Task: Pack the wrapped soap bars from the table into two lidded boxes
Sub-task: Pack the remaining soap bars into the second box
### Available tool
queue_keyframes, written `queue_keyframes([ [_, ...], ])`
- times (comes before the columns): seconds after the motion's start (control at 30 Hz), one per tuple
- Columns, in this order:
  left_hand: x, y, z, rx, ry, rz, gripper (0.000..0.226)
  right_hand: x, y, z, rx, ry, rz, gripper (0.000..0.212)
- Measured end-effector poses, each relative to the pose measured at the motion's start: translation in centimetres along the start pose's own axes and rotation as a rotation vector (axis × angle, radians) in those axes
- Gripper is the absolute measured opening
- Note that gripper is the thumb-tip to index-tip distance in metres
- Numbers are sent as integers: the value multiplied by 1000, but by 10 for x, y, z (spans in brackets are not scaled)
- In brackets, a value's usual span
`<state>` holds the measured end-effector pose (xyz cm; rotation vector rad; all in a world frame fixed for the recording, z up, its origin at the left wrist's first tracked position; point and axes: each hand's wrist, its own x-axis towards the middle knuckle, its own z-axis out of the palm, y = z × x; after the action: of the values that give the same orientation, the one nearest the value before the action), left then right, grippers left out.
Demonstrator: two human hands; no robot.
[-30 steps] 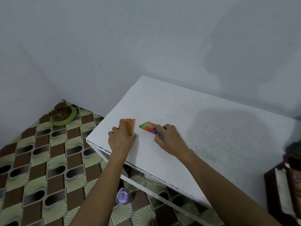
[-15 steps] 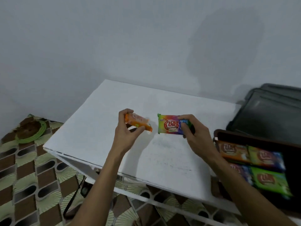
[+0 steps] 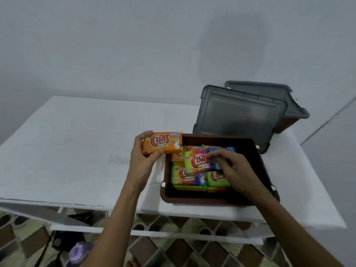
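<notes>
The brown box (image 3: 202, 201) on the table (image 3: 77, 141) holds packed bars (image 3: 183, 177). The right hand (image 3: 238, 170) pinches a rainbow bar (image 3: 195, 160) just over them. The left hand (image 3: 141, 160) grips an orange bar (image 3: 162, 144) at the box's far left corner. A grey lid (image 3: 238, 116) sits behind.

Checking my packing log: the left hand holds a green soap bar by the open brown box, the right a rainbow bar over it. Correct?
One slip: in the head view the soap bar in the left hand is orange, not green. It is by the open brown box, and the right hand holds a rainbow bar over it.
</notes>
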<state>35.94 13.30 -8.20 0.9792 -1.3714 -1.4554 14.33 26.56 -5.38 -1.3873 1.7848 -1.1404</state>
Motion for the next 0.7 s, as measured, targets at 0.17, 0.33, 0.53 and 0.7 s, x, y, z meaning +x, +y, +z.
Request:
queue_keyframes([
  [0.17, -5, -6, 12, 63, -11, 3, 53, 2, 12, 9, 35, -123, 142, 30],
  [0.33, -3, -5, 11, 78, -28, -12, 52, 16, 14, 20, -1, -343, 235, 38],
  [0.53, -1, -3, 11, 125, -57, 10, 52, 17, 17, 18, -228, -400, 200, 39],
  [0.7, -2, 8, 17, 156, -166, 34, 52, 20, 9, 9, -445, -167, -9, 40],
])
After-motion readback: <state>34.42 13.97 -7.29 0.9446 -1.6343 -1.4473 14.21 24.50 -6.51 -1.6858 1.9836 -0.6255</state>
